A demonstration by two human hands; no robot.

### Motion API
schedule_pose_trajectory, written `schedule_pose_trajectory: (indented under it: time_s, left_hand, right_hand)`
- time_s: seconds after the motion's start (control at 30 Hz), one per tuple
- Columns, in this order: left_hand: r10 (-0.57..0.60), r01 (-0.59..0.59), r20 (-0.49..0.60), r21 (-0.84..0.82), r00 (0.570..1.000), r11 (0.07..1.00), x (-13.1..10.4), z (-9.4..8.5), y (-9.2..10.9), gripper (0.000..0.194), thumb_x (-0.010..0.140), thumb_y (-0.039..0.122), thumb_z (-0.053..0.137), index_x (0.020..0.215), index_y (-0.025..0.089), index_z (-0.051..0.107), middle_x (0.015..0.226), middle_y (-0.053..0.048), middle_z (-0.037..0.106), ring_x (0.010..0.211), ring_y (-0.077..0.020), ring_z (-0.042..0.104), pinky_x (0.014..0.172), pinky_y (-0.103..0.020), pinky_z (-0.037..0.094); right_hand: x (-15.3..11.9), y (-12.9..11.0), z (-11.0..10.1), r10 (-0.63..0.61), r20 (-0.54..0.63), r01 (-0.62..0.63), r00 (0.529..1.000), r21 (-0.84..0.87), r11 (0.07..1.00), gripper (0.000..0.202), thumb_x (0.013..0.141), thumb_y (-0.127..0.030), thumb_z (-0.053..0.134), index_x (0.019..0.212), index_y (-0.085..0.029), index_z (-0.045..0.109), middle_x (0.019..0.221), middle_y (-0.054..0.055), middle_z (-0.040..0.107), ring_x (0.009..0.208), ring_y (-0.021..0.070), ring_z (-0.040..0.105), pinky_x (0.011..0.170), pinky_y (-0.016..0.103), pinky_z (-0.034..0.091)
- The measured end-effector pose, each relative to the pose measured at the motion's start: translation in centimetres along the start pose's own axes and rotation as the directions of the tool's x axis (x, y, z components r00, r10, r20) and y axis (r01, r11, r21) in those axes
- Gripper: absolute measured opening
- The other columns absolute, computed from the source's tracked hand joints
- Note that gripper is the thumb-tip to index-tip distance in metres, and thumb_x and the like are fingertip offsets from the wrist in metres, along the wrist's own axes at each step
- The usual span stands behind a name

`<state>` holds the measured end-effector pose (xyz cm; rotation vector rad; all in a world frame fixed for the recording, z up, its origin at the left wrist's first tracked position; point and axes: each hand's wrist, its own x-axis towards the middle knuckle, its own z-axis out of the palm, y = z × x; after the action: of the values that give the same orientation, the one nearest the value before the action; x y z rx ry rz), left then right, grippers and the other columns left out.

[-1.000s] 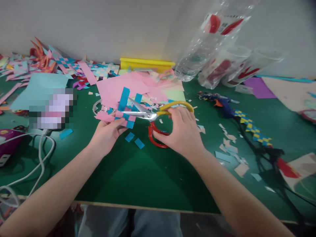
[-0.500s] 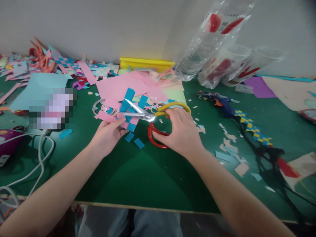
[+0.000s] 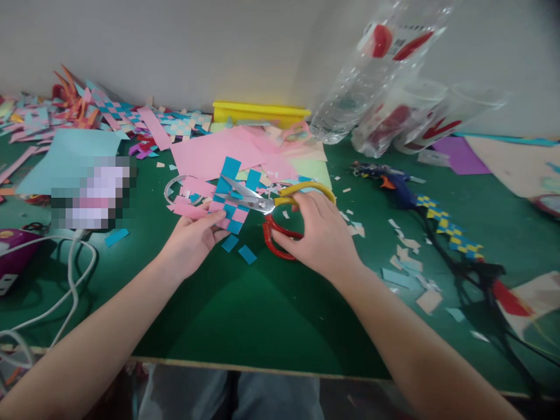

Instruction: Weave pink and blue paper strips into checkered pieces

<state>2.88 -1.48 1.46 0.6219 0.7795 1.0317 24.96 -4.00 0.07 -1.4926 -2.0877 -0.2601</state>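
My left hand (image 3: 192, 242) pinches a small woven piece of blue and pink paper strips (image 3: 234, 219) near the middle of the green table. Longer blue strips stick out from its far side. My right hand (image 3: 321, 230) holds scissors (image 3: 265, 204) with one yellow and one red handle. The blades point left and lie partly open across the woven piece, at its blue strips. Behind my left hand is a clear ring, perhaps a tape roll (image 3: 168, 189), with pink paper scraps by it. Two blue scraps (image 3: 247, 254) rest just in front of the piece.
Pink sheets (image 3: 210, 151) and a yellow tray (image 3: 262, 112) lie at the back. A plastic bottle (image 3: 345, 99) and cups (image 3: 446, 116) stand back right. A glue gun (image 3: 398, 189) with a black cable is right; a blurred-out phone (image 3: 98, 195) and white cable (image 3: 72, 280) are left.
The scissor blades have closed partway over the paper. A pink strip end that lay across the blades' left side now sits lower, and the woven checks show more fully.
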Motion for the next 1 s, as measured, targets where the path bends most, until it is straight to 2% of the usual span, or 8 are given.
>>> schedule_pose_trajectory:
  time_s: [0.3, 0.53, 0.73, 0.87, 1.0]
  left_hand:
    - [0.002, -0.002, 0.001, 0.014, 1.0, 1.0, 0.1, -0.17, -0.1, 0.009, 0.074, 0.012, 0.07, 0.07, 0.016, 0.063, 0.065, 0.002, 0.061, 0.066, -0.0087, 0.061, 0.07, -0.022, 0.052]
    - [0.038, -0.039, -0.044, -0.014, 0.998, 0.999, 0.12, -0.01, -0.04, 0.007, 0.076, 0.018, 0.07, 0.077, 0.016, 0.064, 0.077, 0.0, 0.066, 0.071, -0.0099, 0.064, 0.067, -0.021, 0.053]
    - [0.045, -0.044, -0.043, 0.011, 0.998, 0.999, 0.05, 0.01, -0.01, 0.009, 0.076, 0.02, 0.071, 0.076, 0.015, 0.064, 0.073, 0.001, 0.064, 0.067, -0.0083, 0.062, 0.064, -0.019, 0.051]
    - [0.041, -0.041, -0.08, -0.002, 0.996, 0.999, -0.04, 0.21, 0.08, 0.011, 0.077, 0.016, 0.069, 0.068, 0.015, 0.062, 0.062, 0.003, 0.059, 0.062, -0.0074, 0.059, 0.062, -0.018, 0.049]
    - [0.038, -0.038, -0.096, 0.002, 0.995, 0.999, -0.08, 0.29, 0.13, 0.008, 0.078, 0.016, 0.068, 0.071, 0.015, 0.065, 0.065, 0.002, 0.062, 0.066, -0.009, 0.061, 0.062, -0.019, 0.05]
  right_hand:
    - [-0.24, 0.18, 0.21, -0.002, 0.031, 0.002, 1.0, -0.004, 1.0, 0.046, 0.082, -0.043, 0.054, 0.119, -0.015, 0.05, 0.092, 0.012, 0.061, 0.09, 0.0292, 0.06, 0.08, 0.047, 0.05]
    - [-0.26, 0.24, 0.34, -0.026, 0.007, 0.026, 1.0, 0.01, 1.0, 0.044, 0.082, -0.039, 0.055, 0.116, -0.011, 0.053, 0.091, 0.013, 0.064, 0.087, 0.0277, 0.061, 0.076, 0.044, 0.052]
    - [-0.3, 0.29, 0.34, -0.028, -0.009, 0.028, 1.0, 0.009, 1.0, 0.037, 0.084, -0.036, 0.053, 0.113, -0.013, 0.055, 0.091, 0.013, 0.066, 0.087, 0.0278, 0.063, 0.071, 0.042, 0.053]
    - [-0.3, 0.26, 0.43, -0.017, -0.022, 0.017, 1.0, 0.003, 1.0, 0.035, 0.083, -0.036, 0.054, 0.11, -0.013, 0.055, 0.087, 0.011, 0.066, 0.082, 0.0264, 0.063, 0.068, 0.041, 0.053]
    - [-0.26, 0.09, 0.39, 0.013, -0.012, -0.012, 1.0, 0.037, 0.999, 0.034, 0.081, -0.036, 0.057, 0.108, -0.015, 0.055, 0.093, 0.012, 0.066, 0.083, 0.0255, 0.063, 0.066, 0.039, 0.053]
